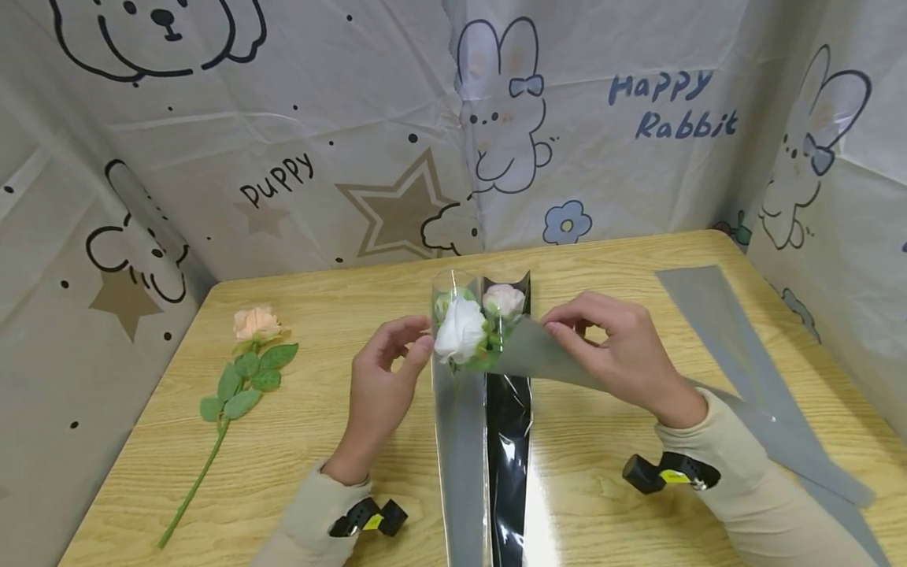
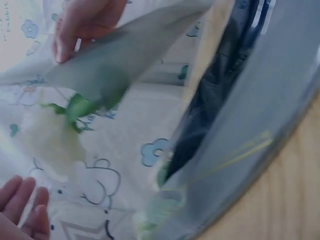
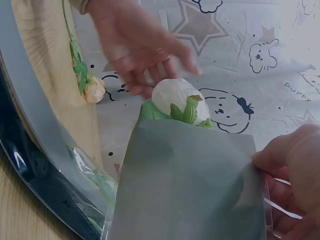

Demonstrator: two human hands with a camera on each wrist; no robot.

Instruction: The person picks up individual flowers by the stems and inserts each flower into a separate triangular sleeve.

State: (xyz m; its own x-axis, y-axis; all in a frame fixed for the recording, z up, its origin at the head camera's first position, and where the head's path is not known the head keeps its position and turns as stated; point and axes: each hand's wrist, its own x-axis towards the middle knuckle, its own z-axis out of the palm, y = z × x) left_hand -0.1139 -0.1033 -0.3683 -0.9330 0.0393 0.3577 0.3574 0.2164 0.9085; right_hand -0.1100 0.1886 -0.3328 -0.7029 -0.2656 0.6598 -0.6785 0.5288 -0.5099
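Observation:
My right hand [image 1: 623, 354] pinches the edge of a flat grey flower sleeve [image 3: 195, 175] between thumb and fingers. A white rose [image 1: 460, 331] with green leaves pokes out of that sleeve's mouth, pointing left. To the left of the bloom is my left hand [image 1: 386, 378], fingers loosely bent and holding nothing. In the left wrist view a gap shows between its fingertips and the white rose [image 2: 52, 142]. Below them on the table lie a clear-fronted grey sleeve [image 1: 464, 457] and a black sleeve [image 1: 509, 457]. A pale pink rose [image 1: 505, 299] shows at the black sleeve's top.
A peach rose [image 1: 257, 324] with a long green stem lies on the left of the wooden table [image 1: 340, 295]. More flat grey sleeves [image 1: 751, 354] overlap on the right. A printed cloth [image 1: 375, 94] hangs behind the table and along both sides.

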